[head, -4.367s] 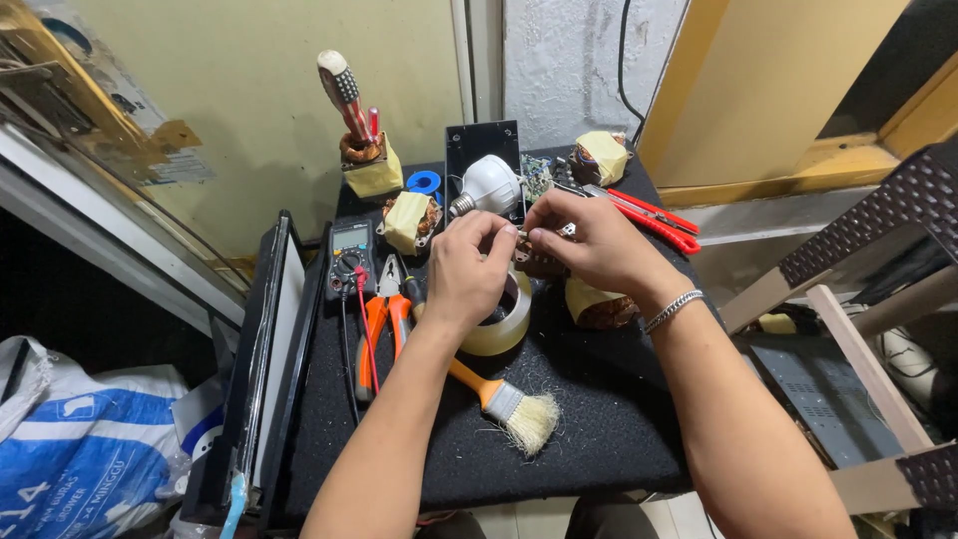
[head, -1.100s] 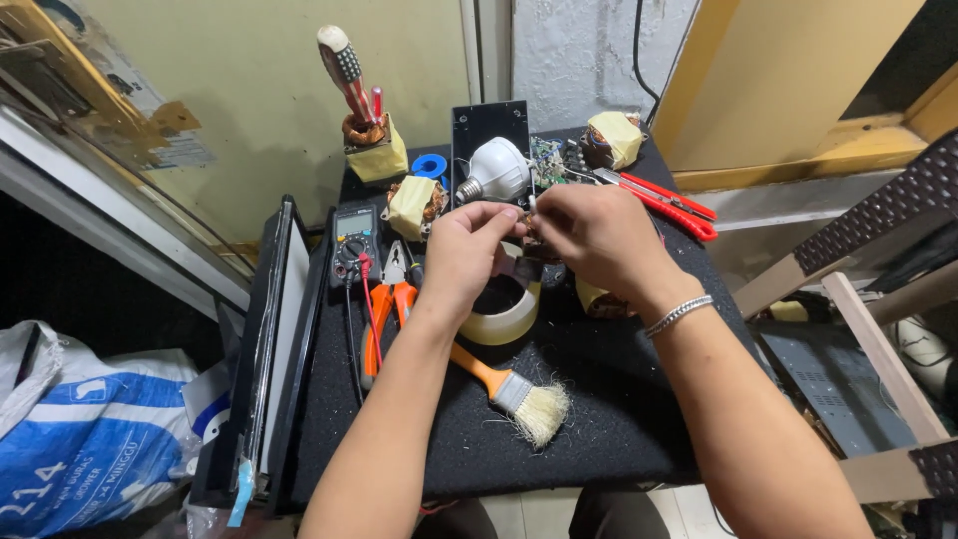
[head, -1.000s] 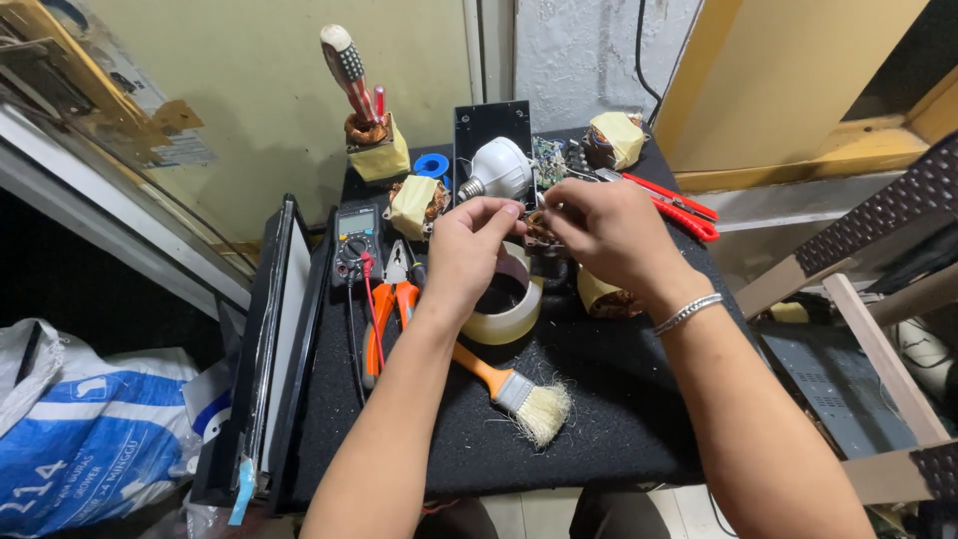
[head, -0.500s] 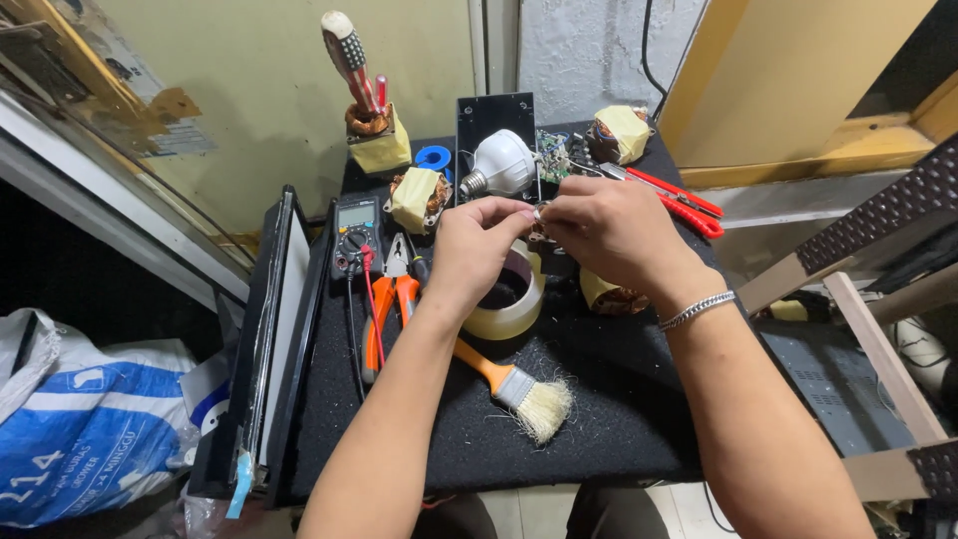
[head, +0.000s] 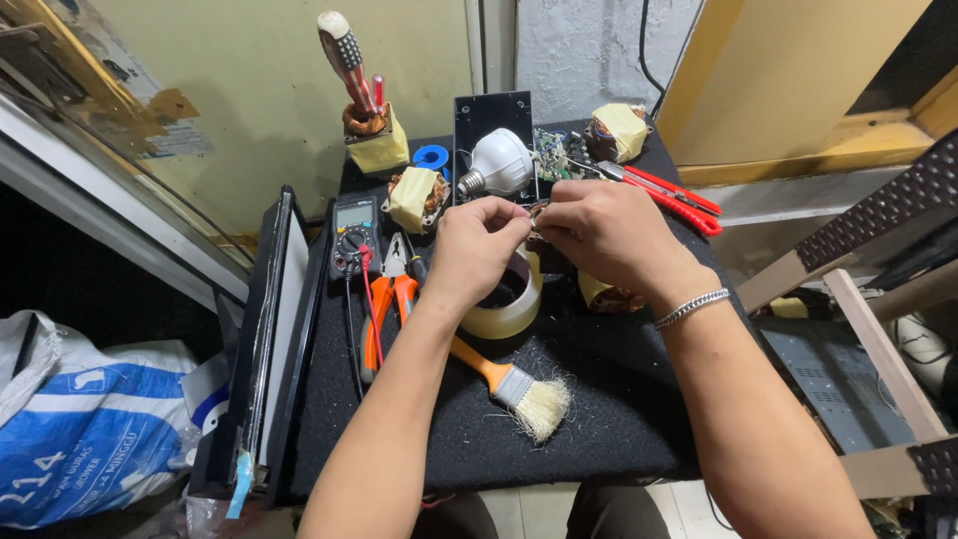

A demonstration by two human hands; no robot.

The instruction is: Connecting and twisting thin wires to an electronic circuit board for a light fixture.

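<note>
fingers of left hand point(head: 477, 245) and right hand point(head: 604, 232) pinch together on a small part point(head: 537, 212), mostly hidden. slipping could drop it into the tape roll point(head: 504, 299) below.

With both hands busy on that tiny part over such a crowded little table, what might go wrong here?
The small part pinched between the left hand and right hand might slip and get lost on the black mat. The bulb lies close behind the hands, so a nudge could roll it. The left forearm hangs just above the paintbrush and may knock it off.

On the black mat point(head: 619, 419) lie an orange-handled brush point(head: 514, 384), pliers point(head: 384, 299) (orange grips), a multimeter point(head: 354, 225) and red cutters point(head: 674, 195).
</note>
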